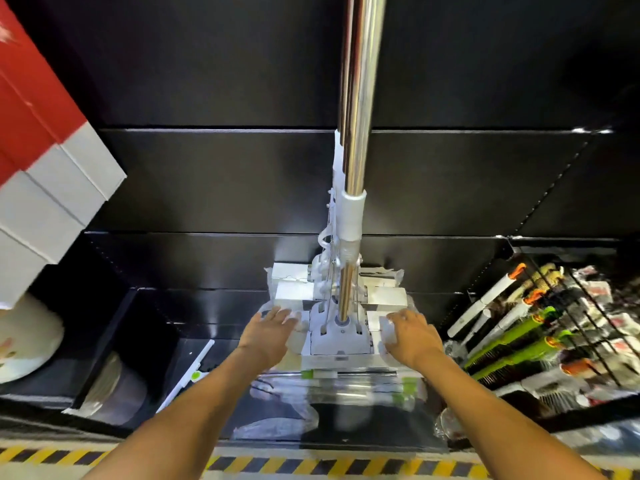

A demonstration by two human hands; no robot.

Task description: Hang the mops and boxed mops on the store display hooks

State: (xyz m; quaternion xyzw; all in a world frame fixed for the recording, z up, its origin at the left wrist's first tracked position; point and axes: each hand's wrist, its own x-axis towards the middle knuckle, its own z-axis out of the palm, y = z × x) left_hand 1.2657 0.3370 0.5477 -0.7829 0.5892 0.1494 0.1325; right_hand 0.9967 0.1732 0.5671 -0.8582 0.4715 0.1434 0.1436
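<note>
Several mops with shiny steel handles (360, 98) hang straight down in front of the black display wall. Their white sponge heads, wrapped in clear plastic, are stacked one behind another low in the middle; the front head (337, 339) is nearest me. My left hand (268, 332) lies flat, fingers spread, on the plastic at the front head's left end. My right hand (412, 336) rests curled on the plastic at its right end. Red and white mop boxes (52, 161) hang at the upper left.
Green brushes and white-handled tools (512, 334) hang on hooks at the right. A black bottom shelf (138, 341) holds a loose white squeegee-like piece and plastic-wrapped goods. A white round item sits at far left. A yellow-black striped strip (311, 467) marks the floor edge.
</note>
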